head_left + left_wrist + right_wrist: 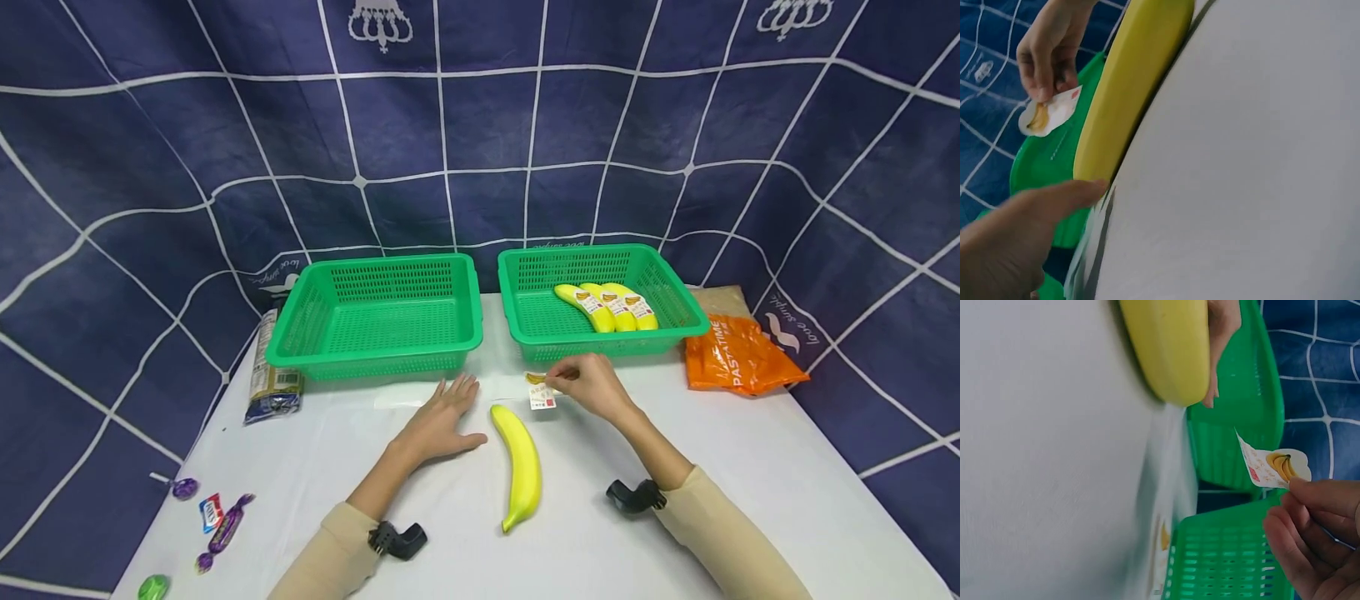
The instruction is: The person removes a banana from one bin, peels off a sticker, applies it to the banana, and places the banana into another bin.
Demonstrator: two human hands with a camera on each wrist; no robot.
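Observation:
A sticker [542, 395] with a banana picture and small print is pinched between the thumb and fingertips of my right hand [592, 387], raised over the table in front of the right basket. In the right wrist view the sticker [1272, 465] curls slightly. My left hand [442, 423] lies palm down with fingers spread, just left of a yellow banana [519, 468]. In the left wrist view its thumb [1063, 199] overlaps the tip of the banana [1132, 87]. That banana lies lengthwise on the table and shows no label on its visible side.
At the back stand two green baskets: the left basket [375, 364] holds nothing visible, while the right basket [600, 348] holds three labelled bananas [617, 306]. A food bag [276, 375] leans at left, an orange pasta bag [731, 354] lies right. Wrapped candies [225, 532] lie front left.

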